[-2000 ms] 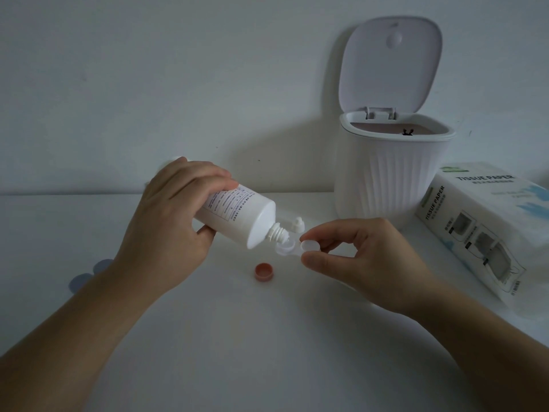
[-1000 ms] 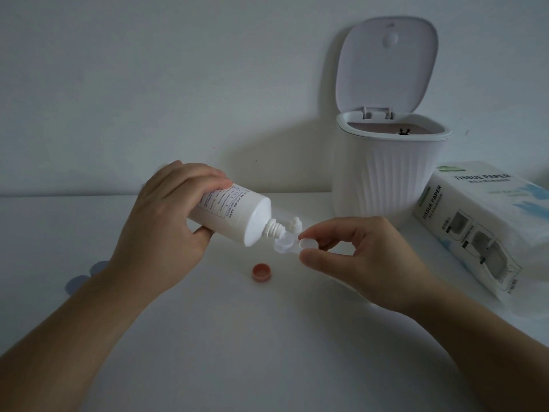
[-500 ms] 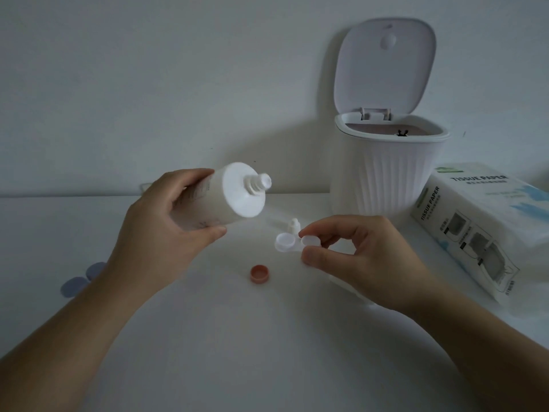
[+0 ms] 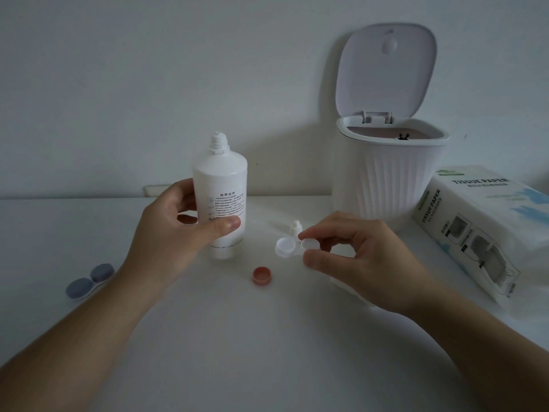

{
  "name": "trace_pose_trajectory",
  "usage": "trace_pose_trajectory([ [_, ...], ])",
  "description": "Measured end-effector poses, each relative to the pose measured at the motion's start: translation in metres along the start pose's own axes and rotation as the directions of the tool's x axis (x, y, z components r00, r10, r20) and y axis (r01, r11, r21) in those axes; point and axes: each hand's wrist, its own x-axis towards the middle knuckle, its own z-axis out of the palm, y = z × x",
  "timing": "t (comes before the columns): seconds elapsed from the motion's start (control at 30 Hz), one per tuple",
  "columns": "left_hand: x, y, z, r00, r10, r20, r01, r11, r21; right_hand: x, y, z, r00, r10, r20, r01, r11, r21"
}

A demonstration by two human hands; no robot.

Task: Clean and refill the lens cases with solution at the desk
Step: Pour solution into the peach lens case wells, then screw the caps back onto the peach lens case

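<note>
My left hand [image 4: 175, 233] grips the white solution bottle [image 4: 220, 185], which stands upright on the desk with its nozzle uncapped. My right hand [image 4: 359, 257] pinches the right well of a white lens case [image 4: 286, 246] between thumb and forefinger; its left well is open. An orange-red round cap [image 4: 262, 275] lies on the desk in front of the case. The bottle's small white cap [image 4: 295, 226] stands just behind the case. A second lens case [image 4: 89, 281] with grey-blue lids lies at the far left.
A white ribbed desk bin [image 4: 386, 179] with its lid raised stands at the back right. A tissue paper pack [image 4: 487, 227] lies to the right of it. The white desk [image 4: 267, 352] runs to a wall behind.
My left hand has lifted the bottle away from the lens case, turned it from tilted nozzle-down to upright and set it on the desk. My right hand has kept hold of the case.
</note>
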Motion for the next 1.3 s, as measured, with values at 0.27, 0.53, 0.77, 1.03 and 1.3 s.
trace_pose_trajectory([
  [0.27, 0.005, -0.008, 0.005, 0.999, -0.043, 0.017, 0.044, 0.998, -0.053, 0.0, 0.0, 0.0, 1.0, 0.019, -0.011, -0.02, 1.0, -0.022],
  [0.53, 0.006, -0.007, 0.006, 0.999, -0.022, 0.046, 0.023, 0.999, -0.023, 0.0, 0.0, 0.0, 1.0, 0.023, -0.018, -0.023, 0.999, -0.026],
  [0.77, -0.016, 0.009, 0.001, 0.868, 0.457, -0.194, -0.4, 0.875, 0.272, 0.0, 0.001, 0.0, 1.0, 0.017, -0.019, -0.017, 1.0, -0.019],
  [1.03, -0.036, 0.016, 0.022, 0.878, 0.393, 0.273, -0.43, 0.898, 0.092, 0.0, 0.001, 0.0, 1.0, -0.009, 0.02, 0.009, 0.999, -0.031],
  [1.3, -0.039, 0.016, 0.027, 0.892, 0.21, 0.399, -0.239, 0.971, 0.024, -0.002, -0.001, -0.001, 0.997, -0.02, 0.079, 0.02, 1.0, -0.003],
])
